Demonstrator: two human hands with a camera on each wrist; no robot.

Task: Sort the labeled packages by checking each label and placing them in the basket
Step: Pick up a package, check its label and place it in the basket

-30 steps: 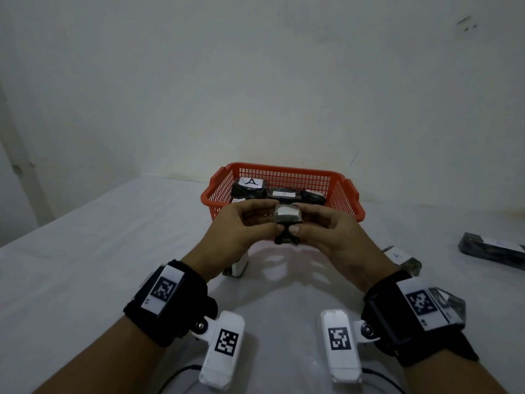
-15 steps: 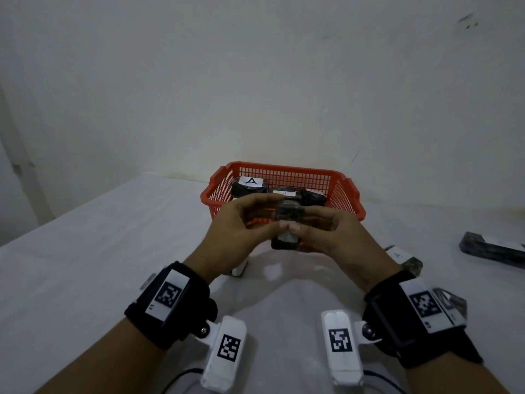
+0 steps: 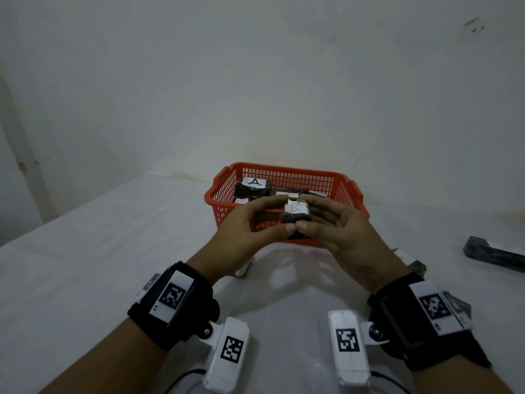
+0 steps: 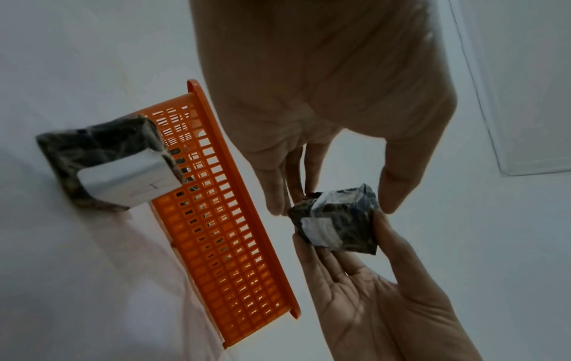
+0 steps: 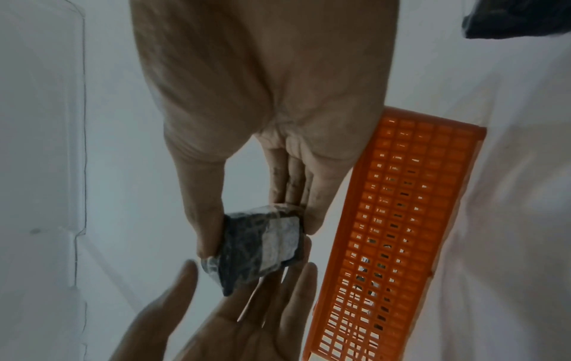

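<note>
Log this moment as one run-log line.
both hands: left hand, right hand pinch small package, label up | basket: holds packages | stage: checking label

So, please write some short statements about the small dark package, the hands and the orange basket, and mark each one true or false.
1. Both hands hold the small dark plastic-wrapped package. True: the left hand and right hand pinch it together.
2. The orange plastic mesh basket holds nothing. False: dark packages lie inside, one labelled package showing an A.
3. The held package rests on the white table. False: it is lifted in front of the basket.
4. The held package carries a white label. True.
5. A long dark package lies on the table to the right. True.
</note>
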